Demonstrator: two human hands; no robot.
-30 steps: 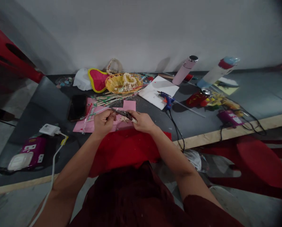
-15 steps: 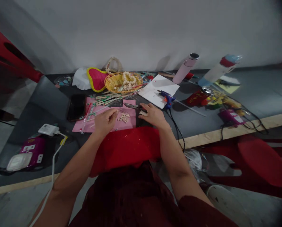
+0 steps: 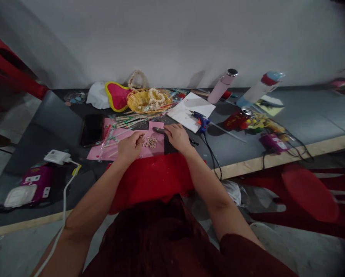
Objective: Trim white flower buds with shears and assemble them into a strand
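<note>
My left hand (image 3: pixel 130 145) is closed over the pink paper (image 3: pixel 158 150), thumb and fingers together; whatever it pinches is too small to make out. Beside its fingertips lies a small pile of pale pieces (image 3: pixel 151 142). My right hand (image 3: pixel 176 136) is closed around a dark-handled tool (image 3: pixel 159 130), whose grey end points left over the paper's upper part. Behind the paper are thin sticks in patterned wrapping (image 3: pixel 132 119) and a yellow basket (image 3: pixel 138 100) holding strings of pale beads (image 3: pixel 155 99).
A blue glue gun (image 3: pixel 201 120) lies by white paper (image 3: pixel 186 109) on the right. Beyond stand a pink bottle (image 3: pixel 221 87), a red can (image 3: pixel 237 118) and a blue-white bottle (image 3: pixel 256 92). A dark phone (image 3: pixel 92 130) and purple box (image 3: pixel 42 182) are left. Red cloth (image 3: pixel 155 177) covers my lap.
My right hand has moved slightly left and closed on the dark-handled tool, which was lying beside it. The view has shifted slightly. My left hand keeps its pinch.
</note>
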